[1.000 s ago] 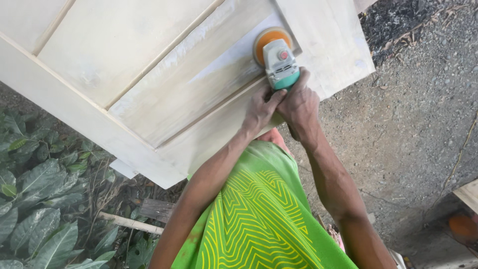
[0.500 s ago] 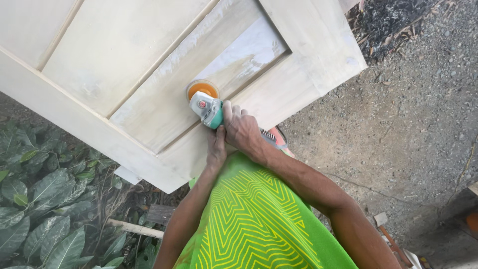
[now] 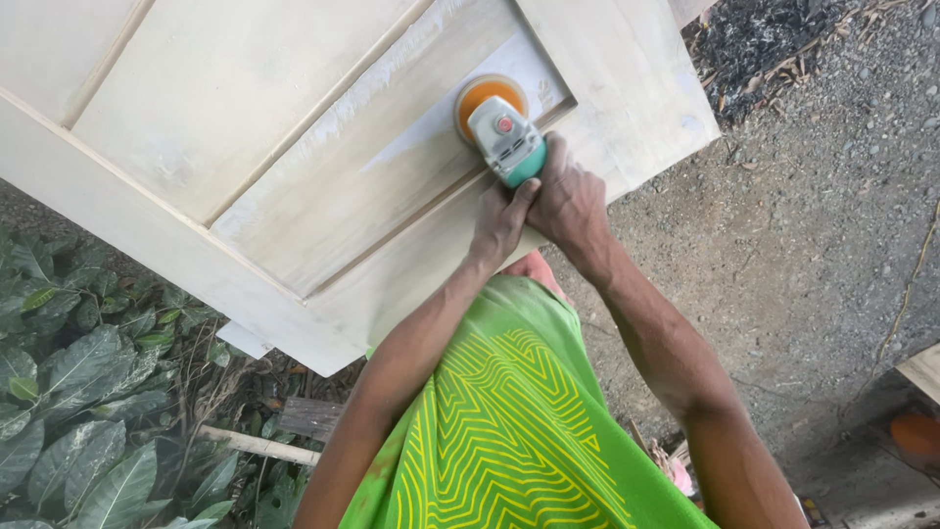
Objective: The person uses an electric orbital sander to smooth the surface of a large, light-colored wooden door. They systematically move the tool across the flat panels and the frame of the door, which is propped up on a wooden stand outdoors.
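A pale, cream-coloured wooden panelled door (image 3: 245, 157) lies flat in front of me. On its recessed panel sits a hand-held sander (image 3: 501, 129) with a grey and teal body and a round orange disc pressed to the wood. My right hand (image 3: 566, 201) grips the sander's rear from above. My left hand (image 3: 499, 223) wraps the handle just beside it, touching the right hand. Both forearms reach up from my green patterned shirt.
Large green leaves (image 3: 69, 392) fill the lower left beside a thin stick (image 3: 257, 445). Grey gravel ground (image 3: 832, 216) lies to the right, with dark ash (image 3: 774, 39) at the top. A wooden board's corner (image 3: 922, 370) shows at the right edge.
The sander and both hands swept left and down along the panel, then back up to the right near the panel's upper corner.
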